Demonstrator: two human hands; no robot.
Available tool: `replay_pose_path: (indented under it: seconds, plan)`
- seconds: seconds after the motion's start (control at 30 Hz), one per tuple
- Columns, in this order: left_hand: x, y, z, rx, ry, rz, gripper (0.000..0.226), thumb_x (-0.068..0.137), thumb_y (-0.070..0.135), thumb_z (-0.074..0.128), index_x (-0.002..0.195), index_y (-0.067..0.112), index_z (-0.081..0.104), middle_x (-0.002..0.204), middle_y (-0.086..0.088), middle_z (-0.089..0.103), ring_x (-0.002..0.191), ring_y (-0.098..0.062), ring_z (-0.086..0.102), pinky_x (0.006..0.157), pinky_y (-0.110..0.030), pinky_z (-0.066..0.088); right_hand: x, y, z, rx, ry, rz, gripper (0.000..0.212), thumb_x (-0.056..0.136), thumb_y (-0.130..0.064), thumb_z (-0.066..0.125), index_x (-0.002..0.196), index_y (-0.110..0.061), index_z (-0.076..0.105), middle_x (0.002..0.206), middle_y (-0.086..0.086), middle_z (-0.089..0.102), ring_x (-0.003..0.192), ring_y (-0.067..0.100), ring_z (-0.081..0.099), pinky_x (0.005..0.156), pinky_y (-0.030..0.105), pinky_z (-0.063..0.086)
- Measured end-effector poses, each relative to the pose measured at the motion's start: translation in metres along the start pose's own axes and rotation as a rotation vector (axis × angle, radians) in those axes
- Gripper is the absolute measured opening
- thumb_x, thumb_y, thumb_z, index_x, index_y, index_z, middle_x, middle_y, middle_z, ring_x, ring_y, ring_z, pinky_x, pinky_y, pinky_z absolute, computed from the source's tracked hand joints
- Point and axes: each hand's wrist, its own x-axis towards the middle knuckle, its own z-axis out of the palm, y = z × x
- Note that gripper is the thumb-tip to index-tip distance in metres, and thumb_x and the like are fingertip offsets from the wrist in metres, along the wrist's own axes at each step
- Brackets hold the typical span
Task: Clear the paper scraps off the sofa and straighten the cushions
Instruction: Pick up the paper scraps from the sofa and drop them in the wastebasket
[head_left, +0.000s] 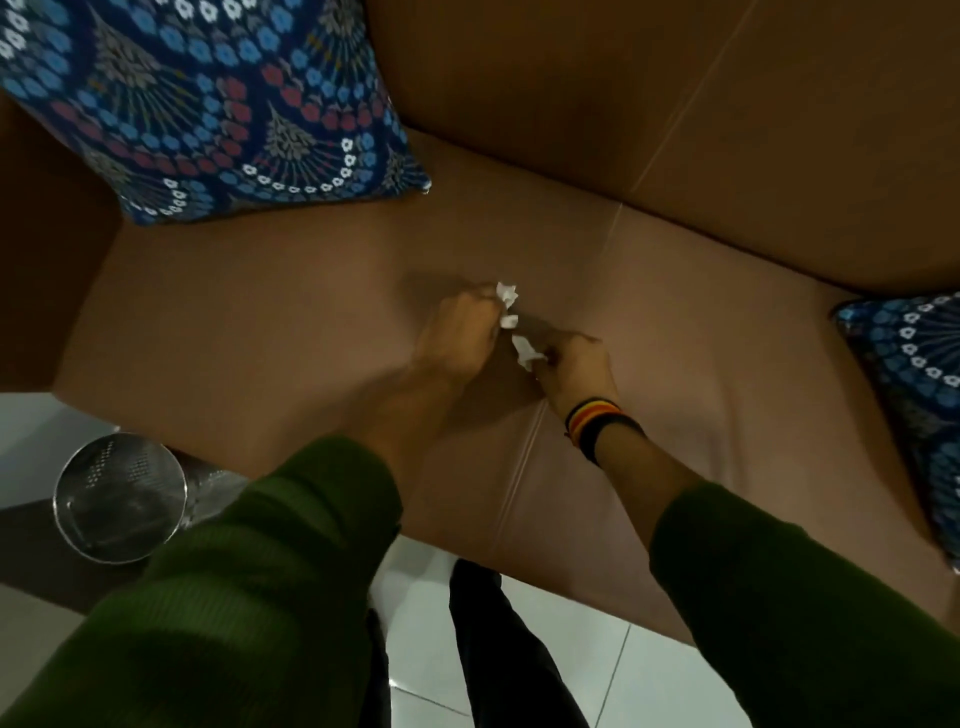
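Both hands meet over the middle of the brown sofa seat (260, 322). My left hand (460, 332) is closed around white crumpled paper scraps (508, 299) that stick out past its fingers. My right hand (576, 364), with a striped wristband, pinches another white paper scrap (525, 354) just beside the left hand. A blue patterned cushion (208, 104) leans tilted against the backrest at the upper left. A second blue patterned cushion (914, 395) lies at the sofa's right end, partly cut off by the frame edge.
A shiny perforated metal bin (119, 499) stands on the floor at the left, in front of the sofa. White floor tiles (561, 649) and my dark trouser legs show below. The brown backrest (623, 93) fills the top right.
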Motion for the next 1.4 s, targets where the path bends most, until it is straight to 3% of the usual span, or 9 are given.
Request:
replay_pose_path:
  seconds: [0.1,0.2,0.3,0.4,0.6,0.83,1.13,1.23,1.4]
  plan:
    - [-0.038,-0.019,-0.002,-0.099,0.015,-0.079,0.03,0.105,0.023,0.052,0.123,0.011,0.072,0.128,-0.008,0.072,0.111,-0.033,0.071,0.09,-0.042,0.057,-0.028,-0.001,0.006,-0.003,-0.031,0.034,0.009,0.084,-0.021,0.073,0.087,-0.015,0.079,0.087,0.007,0.077,0.081,0.028,0.071,0.077,0.036,0.06]
    - [-0.086,-0.053,-0.015,-0.239,0.053,-0.135,0.031,0.107,0.017,0.051,0.131,0.013,0.071,0.135,-0.007,0.07,0.12,-0.029,0.068,0.102,-0.041,0.055,-0.052,-0.029,0.012,0.05,-0.03,0.044,0.005,0.085,-0.026,0.075,0.081,-0.027,0.078,0.089,-0.008,0.076,0.074,0.011,0.067,0.074,0.021,0.055]
    - [-0.135,-0.096,-0.032,-0.286,0.09,-0.209,0.04,0.101,0.003,0.058,0.139,0.012,0.065,0.139,-0.013,0.067,0.127,-0.032,0.065,0.109,-0.045,0.052,-0.067,-0.076,0.032,0.091,-0.021,0.017,0.034,0.085,-0.042,0.073,0.054,-0.037,0.061,0.06,-0.015,0.062,0.052,0.0,0.056,0.053,0.013,0.043]
    - [-0.184,-0.14,-0.051,-0.389,0.194,-0.354,0.05,0.1,-0.005,0.053,0.148,0.01,0.056,0.136,-0.013,0.068,0.122,-0.027,0.067,0.108,-0.041,0.053,-0.081,-0.129,0.065,0.111,-0.062,-0.026,0.029,0.084,-0.043,0.072,0.061,-0.025,0.065,0.056,-0.006,0.063,0.05,0.008,0.059,0.051,0.023,0.048]
    - [-0.301,-0.263,-0.059,-0.418,0.287,-0.625,0.031,0.099,0.002,0.053,0.121,0.008,0.074,0.124,-0.015,0.073,0.107,-0.023,0.068,0.097,-0.032,0.052,-0.131,-0.244,0.179,0.042,-0.181,-0.22,0.01,0.082,-0.036,0.073,0.072,-0.037,0.069,0.061,-0.022,0.066,0.058,0.0,0.063,0.056,0.022,0.053]
    - [-0.37,-0.374,-0.018,-0.383,0.282,-0.82,0.027,0.105,0.017,0.055,0.126,0.015,0.072,0.126,-0.013,0.072,0.112,-0.031,0.071,0.095,-0.04,0.058,-0.168,-0.321,0.316,0.074,-0.363,-0.217,0.016,0.09,-0.023,0.07,0.092,-0.008,0.076,0.078,0.017,0.075,0.073,0.038,0.072,0.074,0.05,0.062]
    - [-0.36,-0.455,0.057,-0.367,0.262,-0.809,0.038,0.106,0.032,0.054,0.143,0.021,0.059,0.138,-0.01,0.065,0.126,-0.03,0.066,0.101,-0.042,0.056,-0.145,-0.346,0.429,-0.185,-0.431,-0.238,0.04,0.094,-0.028,0.066,0.132,-0.015,0.065,0.122,0.013,0.072,0.114,0.031,0.067,0.103,0.04,0.053]
    - [-0.361,-0.459,0.064,-0.345,0.232,-0.775,0.047,0.107,0.032,0.052,0.153,0.025,0.046,0.149,-0.013,0.055,0.131,-0.033,0.061,0.103,-0.047,0.058,-0.152,-0.341,0.43,-0.246,-0.428,-0.301,0.038,0.097,-0.027,0.059,0.135,-0.02,0.06,0.121,0.011,0.071,0.111,0.032,0.068,0.098,0.046,0.056]
    - [-0.368,-0.444,0.034,-0.307,0.245,-0.649,0.063,0.109,0.039,0.042,0.165,0.019,0.021,0.173,-0.011,0.02,0.16,-0.033,0.018,0.126,-0.053,0.031,-0.181,-0.329,0.385,-0.29,-0.232,-0.499,0.049,0.1,-0.025,0.055,0.147,-0.022,0.045,0.154,0.004,0.046,0.136,0.025,0.051,0.108,0.039,0.048]
